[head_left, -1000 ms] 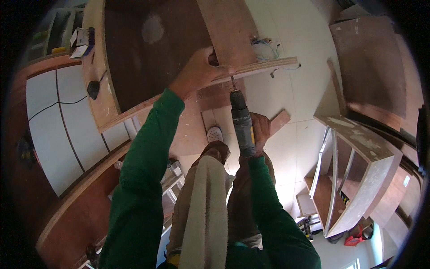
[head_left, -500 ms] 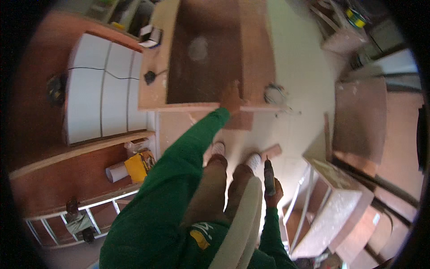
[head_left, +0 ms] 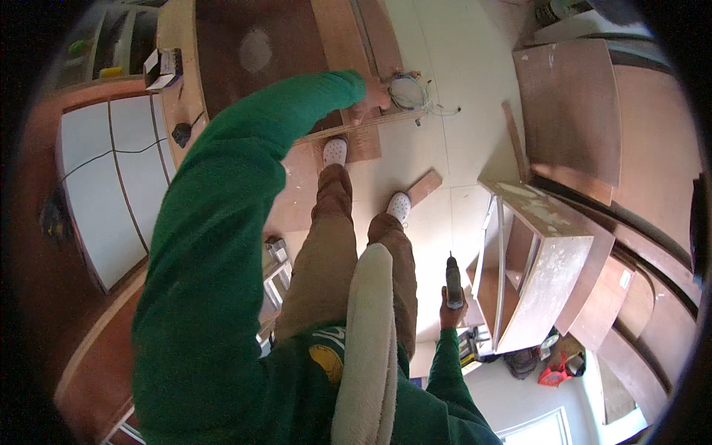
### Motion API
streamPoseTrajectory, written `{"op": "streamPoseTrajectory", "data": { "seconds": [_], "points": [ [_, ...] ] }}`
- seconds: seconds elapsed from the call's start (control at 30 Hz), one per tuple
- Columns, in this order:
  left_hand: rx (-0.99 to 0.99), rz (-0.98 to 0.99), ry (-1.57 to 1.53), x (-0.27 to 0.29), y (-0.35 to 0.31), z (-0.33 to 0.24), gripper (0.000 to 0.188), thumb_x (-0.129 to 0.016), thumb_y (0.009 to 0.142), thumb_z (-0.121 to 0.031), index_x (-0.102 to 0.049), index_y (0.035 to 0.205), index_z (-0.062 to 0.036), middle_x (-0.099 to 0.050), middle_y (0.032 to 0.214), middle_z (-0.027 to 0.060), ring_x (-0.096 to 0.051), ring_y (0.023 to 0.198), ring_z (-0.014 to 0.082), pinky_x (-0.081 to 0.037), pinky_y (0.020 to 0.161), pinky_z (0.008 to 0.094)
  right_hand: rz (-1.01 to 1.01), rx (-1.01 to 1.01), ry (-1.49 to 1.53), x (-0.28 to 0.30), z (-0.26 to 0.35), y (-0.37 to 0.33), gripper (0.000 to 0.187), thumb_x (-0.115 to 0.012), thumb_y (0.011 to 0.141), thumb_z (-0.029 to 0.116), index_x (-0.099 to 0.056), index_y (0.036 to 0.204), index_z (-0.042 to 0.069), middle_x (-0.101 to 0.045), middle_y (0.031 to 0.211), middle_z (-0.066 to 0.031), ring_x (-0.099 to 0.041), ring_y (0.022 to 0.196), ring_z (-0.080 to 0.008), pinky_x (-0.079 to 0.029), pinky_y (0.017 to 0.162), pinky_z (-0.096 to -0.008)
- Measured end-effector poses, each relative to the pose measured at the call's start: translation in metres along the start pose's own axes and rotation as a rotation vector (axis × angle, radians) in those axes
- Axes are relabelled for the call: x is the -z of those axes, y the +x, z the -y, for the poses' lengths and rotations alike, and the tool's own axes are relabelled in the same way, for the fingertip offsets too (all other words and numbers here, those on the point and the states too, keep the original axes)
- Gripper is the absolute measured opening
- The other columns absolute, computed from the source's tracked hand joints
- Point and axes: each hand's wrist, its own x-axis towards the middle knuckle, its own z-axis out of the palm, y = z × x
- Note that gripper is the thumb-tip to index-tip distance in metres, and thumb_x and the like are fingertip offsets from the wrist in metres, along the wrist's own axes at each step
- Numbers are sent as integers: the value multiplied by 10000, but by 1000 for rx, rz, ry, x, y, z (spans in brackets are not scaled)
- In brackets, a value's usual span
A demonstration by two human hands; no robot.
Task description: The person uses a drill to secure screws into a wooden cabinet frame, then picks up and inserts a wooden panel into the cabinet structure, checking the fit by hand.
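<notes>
A large open wooden cabinet carcass (head_left: 337, 33) lies on the floor at the upper left, its dark inside facing up. My left hand (head_left: 369, 102) is at its near right corner, fingers curled over the wooden edge; the fingertips are partly hidden. Just right of that hand is a loose coil of thin wire (head_left: 408, 92). My right hand (head_left: 453, 305), low at my right side, is closed round the grip of a dark power drill (head_left: 453, 283). The drill's bit points away from me, touching nothing.
A short wood offcut (head_left: 425, 187) lies by my right shoe. To the right stand a small wooden cabinet (head_left: 552, 256) and several leaning boards (head_left: 567, 111). White panels (head_left: 100, 185) are at the left. A small box (head_left: 162, 68) sits on the carcass's left side.
My left hand has moved right along the carcass's near edge to its corner. The view has shifted right, and my feet now stand closer to the carcass. The drill stays in my right hand.
</notes>
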Motion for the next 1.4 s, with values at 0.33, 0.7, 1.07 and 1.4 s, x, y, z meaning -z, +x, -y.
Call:
{"op": "streamPoseTrajectory", "data": {
  "seconds": [0.33, 0.7, 1.07, 1.4],
  "points": [
    [-158, -165, -54, -22, 2, 6, 986, -915, 554, -476, -568, 1406, -120, -607, 1367, 113, -435, 1420, 303, -262, 1199, 535, -28, -290, 145, -62, 73, -25, 501, -861, 856, 376, -725, 1027, -75, -745, 909, -156, -692, 823, -274, -550, 791, -415],
    [94, -1304, -224, -39, -107, -30, 428, -736, 829, -204, -694, 1249, -136, -700, 1233, 121, -645, 1182, 365, -506, 1018, 490, 143, -116, 197, -67, 197, 15, 338, -840, 876, 265, -747, 975, -45, -748, 838, -98, -642, 720, -232, -552, 726, -411],
    [1461, -1415, -387, -308, -557, 228, 469, -801, 758, -273, -678, 1146, -40, -701, 1075, 194, -685, 1020, 363, -548, 891, 471, 196, -86, 321, -75, 197, 26, 364, -872, 865, 274, -711, 978, -32, -732, 880, -88, -655, 773, -182, -551, 737, -368],
    [1694, -788, -608, -269, -516, 310, 404, -767, 817, -319, -752, 1124, -56, -735, 1154, 228, -715, 1075, 429, -569, 937, 529, 141, -174, 244, -68, 198, 8, 399, -832, 899, 243, -663, 1146, -20, -691, 1026, -74, -619, 905, -179, -527, 804, -355]
  ]
}}
